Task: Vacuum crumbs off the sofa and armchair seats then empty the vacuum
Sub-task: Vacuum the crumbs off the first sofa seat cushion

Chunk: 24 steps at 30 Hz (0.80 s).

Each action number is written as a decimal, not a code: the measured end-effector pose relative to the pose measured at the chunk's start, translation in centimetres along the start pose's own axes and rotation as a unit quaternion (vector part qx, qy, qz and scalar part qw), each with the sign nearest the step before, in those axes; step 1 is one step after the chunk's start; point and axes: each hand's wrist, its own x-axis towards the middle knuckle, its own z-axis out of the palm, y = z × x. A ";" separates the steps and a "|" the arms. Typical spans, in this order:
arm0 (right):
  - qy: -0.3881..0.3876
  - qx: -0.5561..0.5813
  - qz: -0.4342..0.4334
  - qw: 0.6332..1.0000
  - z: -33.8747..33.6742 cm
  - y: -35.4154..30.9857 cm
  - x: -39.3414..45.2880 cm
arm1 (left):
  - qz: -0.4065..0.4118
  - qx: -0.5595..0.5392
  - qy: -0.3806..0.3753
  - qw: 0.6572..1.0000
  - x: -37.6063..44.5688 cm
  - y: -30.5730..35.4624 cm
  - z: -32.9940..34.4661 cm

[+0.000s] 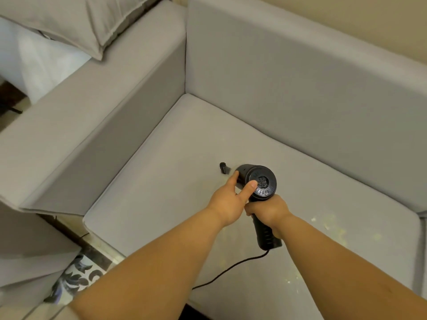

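Grey fabric covers the sofa (300,72), whose seat cushion (184,139) fills most of the head view, bounded by the back along its far edge and a wide armrest (80,107) along its left edge. A grey pillow (76,21) lies beyond the armrest's far end, and a patterned floor tile (80,273) shows below the cushion's front left corner. Two bare forearms reach in from the near edge of the cushion. The black handheld vacuum (261,181) is held over the middle of the seat, its round vented rear cap facing the camera and its brush nozzle (224,168) pointing toward the far left corner, at or just above the fabric; contact cannot be told. The right hand (269,210) is wrapped firmly around the vacuum's handle. The left hand (227,202) sits just beside it, its fingers straight, thumb resting on the rear cap and forefinger lying along the barrel, so the two hands meet at the tool. A black cord (231,271) trails from the foot of the handle across the cushion toward its front edge. Pale crumbs (330,225) lie scattered toward the cushion's right edge, beside the right forearm, with a few more specks near the front edge
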 end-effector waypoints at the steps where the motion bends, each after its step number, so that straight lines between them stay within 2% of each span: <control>1: -0.002 -0.002 0.000 1.000 -0.2 0.9 -0.5 | 0.001 -0.002 0.002 1.000 -0.8 -0.3 0.7; 11: -0.003 -0.015 -0.015 1.000 -1.8 4.7 -3.2 | 0.001 -0.011 0.019 1.000 -4.5 -1.0 4.3; 15: 0.028 -0.017 -0.045 0.998 -1.6 3.6 -3.1 | 0.018 -0.016 0.037 0.999 -4.1 -0.2 3.4; 20: 0.020 -0.003 -0.058 0.998 -0.2 0.4 -0.9 | 0.026 -0.009 0.055 0.998 -1.5 0.3 0.5; 24: 0.018 0.006 -0.048 0.999 1.2 -1.1 0.8 | 0.015 0.008 0.038 0.999 0.7 -0.1 -1.7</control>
